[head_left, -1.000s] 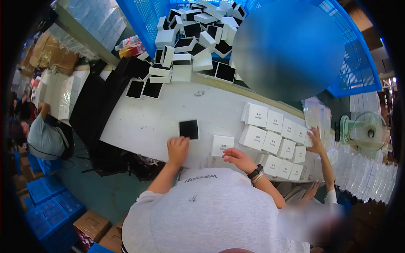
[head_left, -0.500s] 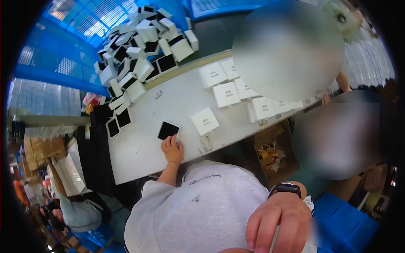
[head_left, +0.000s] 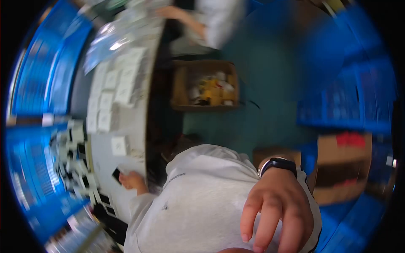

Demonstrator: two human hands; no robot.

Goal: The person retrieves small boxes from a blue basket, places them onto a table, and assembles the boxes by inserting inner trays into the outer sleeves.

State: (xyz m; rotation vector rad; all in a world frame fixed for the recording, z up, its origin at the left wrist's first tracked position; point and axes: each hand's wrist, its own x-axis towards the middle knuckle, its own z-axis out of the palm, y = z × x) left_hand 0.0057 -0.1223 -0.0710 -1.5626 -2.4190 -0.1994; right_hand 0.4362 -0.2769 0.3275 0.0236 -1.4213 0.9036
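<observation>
On the white worktable (head_left: 136, 122), my left hand (head_left: 134, 180) is closed at the edge of a small white box with a black face (head_left: 117, 175); motion blur softens the fingers. A closed white box with printing on top (head_left: 119, 146) lies beyond it, apart from the hand. My right hand (head_left: 280, 211), wearing a black watch (head_left: 278, 165) on the wrist, hangs in front of my white shirt (head_left: 206, 189), close to the camera. Its fingers are bent downward and apart, and no object shows in them. Its thumb is partly cut off by the lower edge.
Rows of printed white boxes (head_left: 105, 101) stand along the table, near clear plastic bags (head_left: 112, 40). A jumbled pile of white and black boxes (head_left: 76, 156) lies left. A co-worker's arm (head_left: 181, 17) reaches over. Cardboard cartons (head_left: 178, 84) and blue crates (head_left: 337, 101) occupy the floor area.
My view has swung to the right, bringing the floor carton and blue crates into sight. My right hand's fingers have spread somewhat. The left hand remains at the black-faced box.
</observation>
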